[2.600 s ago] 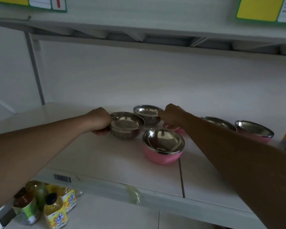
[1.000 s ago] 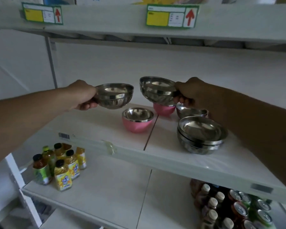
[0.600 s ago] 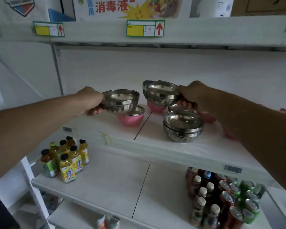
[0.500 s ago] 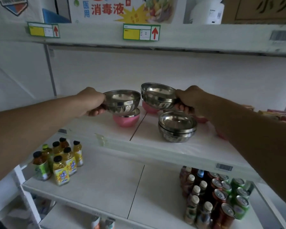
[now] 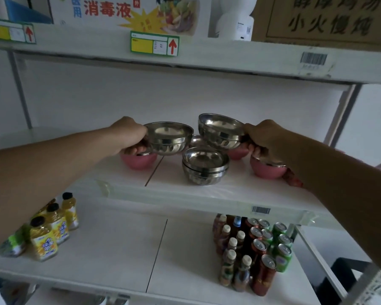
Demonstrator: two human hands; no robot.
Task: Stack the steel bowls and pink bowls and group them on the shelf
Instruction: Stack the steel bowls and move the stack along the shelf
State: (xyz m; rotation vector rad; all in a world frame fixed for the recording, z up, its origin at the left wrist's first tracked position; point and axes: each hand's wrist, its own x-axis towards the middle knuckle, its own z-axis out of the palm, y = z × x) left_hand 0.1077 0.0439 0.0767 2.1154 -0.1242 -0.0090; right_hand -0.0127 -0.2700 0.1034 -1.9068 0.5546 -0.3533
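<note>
**Two steel bowls aloft over the steel stack**

Across mid-frame: white shelf (image 5: 240, 192), bearing every bowl still at rest. Centre of it: steel stack (image 5: 205, 167), nested, sitting level near the front edge. Right of the stack: pink bowl (image 5: 268, 169), steel-lined, partly behind the right forearm. Left: another pink bowl (image 5: 139, 160), mostly hidden under the left-held bowl. Behind the stack, more pink showing, count unclear.

Above centre, off the shelf: right steel bowl (image 5: 221, 133), tilted slightly, and left steel bowl (image 5: 168, 137), roughly level; just beside each other, touching or not cannot be told.

Right hand (image 5: 264, 137): closed on its bowl's rim, thumb on top, fingers curled beneath. Left hand (image 5: 130, 135): same pinch on the near rim, fingers tucked under.

Handling, as judged: thin-walled, stiff, light enough for a one-handed rim pinch. Polished and curved, so likely slippery; rolled rim the only sure purchase, thumb inside or over, fingers outside. Not fragile, but prone to clatter and to wedge if nested crooked. Best lowered level, centred over the stack, released late.
</note>
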